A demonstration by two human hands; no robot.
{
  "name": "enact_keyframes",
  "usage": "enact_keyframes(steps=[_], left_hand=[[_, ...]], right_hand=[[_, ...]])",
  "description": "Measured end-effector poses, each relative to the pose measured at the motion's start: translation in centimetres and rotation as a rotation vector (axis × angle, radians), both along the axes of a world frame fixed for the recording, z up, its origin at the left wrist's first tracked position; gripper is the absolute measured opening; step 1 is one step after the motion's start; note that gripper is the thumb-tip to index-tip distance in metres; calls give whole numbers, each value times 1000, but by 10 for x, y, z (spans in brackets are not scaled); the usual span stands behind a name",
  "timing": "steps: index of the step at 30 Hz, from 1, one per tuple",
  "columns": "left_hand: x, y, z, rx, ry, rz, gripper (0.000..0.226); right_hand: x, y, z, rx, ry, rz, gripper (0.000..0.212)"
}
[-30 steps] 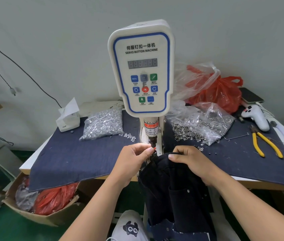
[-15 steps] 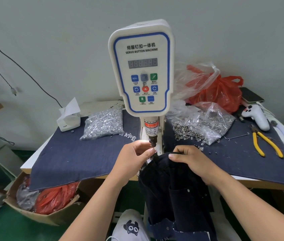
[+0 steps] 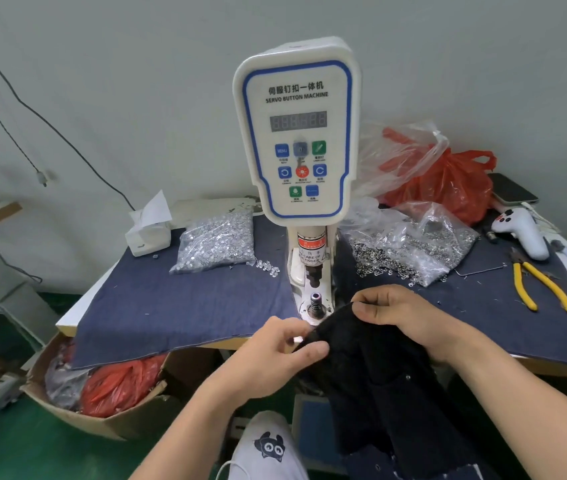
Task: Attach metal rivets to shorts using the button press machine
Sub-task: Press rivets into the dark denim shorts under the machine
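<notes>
With both the left hand (image 3: 280, 355) and right hand (image 3: 401, 315) pinching the shorts (image 3: 372, 368) (dark, floppy) beside the press (image 3: 315, 303), a finger could get crushed.

Both hands pinch the dark shorts (image 3: 372, 368) just in front of the white button press machine (image 3: 296, 133), left hand (image 3: 275, 358) at the near edge, right hand (image 3: 400, 313) higher up, beside the lower die (image 3: 315, 301).
</notes>
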State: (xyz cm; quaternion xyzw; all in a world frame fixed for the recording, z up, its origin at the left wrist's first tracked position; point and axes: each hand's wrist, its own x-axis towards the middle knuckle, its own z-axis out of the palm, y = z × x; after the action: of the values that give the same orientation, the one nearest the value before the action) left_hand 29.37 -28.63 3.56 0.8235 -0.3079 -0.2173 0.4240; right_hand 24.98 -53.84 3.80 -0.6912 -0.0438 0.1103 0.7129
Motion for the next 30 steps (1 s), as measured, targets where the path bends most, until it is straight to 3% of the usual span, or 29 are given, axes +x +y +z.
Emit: enact_keyframes(steps=[3, 5, 7, 10, 13, 16, 21, 30], left_hand=[[-1, 6, 11, -243, 249, -7, 20], [-1, 4, 14, -291, 222, 29, 22], [0, 0, 13, -309, 174, 65, 26], [-1, -3, 11, -366, 112, 103, 26], [-5, -4, 10, -428, 60, 144, 25], [-1, -6, 5, -334, -148, 212, 28], [5, -12, -9, -238, -141, 333, 28], [31, -33, -15, -139, -152, 514, 42]], right_hand=[[-7, 0, 17, -140, -15, 92, 25], [-11, 0, 26, -419, 45, 243, 23], [-16, -2, 29, -558, 154, 397, 29], [-20, -6, 27, -476, 145, 397, 18], [-18, -11, 20, -241, 136, 319, 32], [-14, -14, 12, -43, 176, 254, 46], [-5, -12, 2, -199, 239, 177, 25], [12, -5, -11, -293, 142, -150, 64]])
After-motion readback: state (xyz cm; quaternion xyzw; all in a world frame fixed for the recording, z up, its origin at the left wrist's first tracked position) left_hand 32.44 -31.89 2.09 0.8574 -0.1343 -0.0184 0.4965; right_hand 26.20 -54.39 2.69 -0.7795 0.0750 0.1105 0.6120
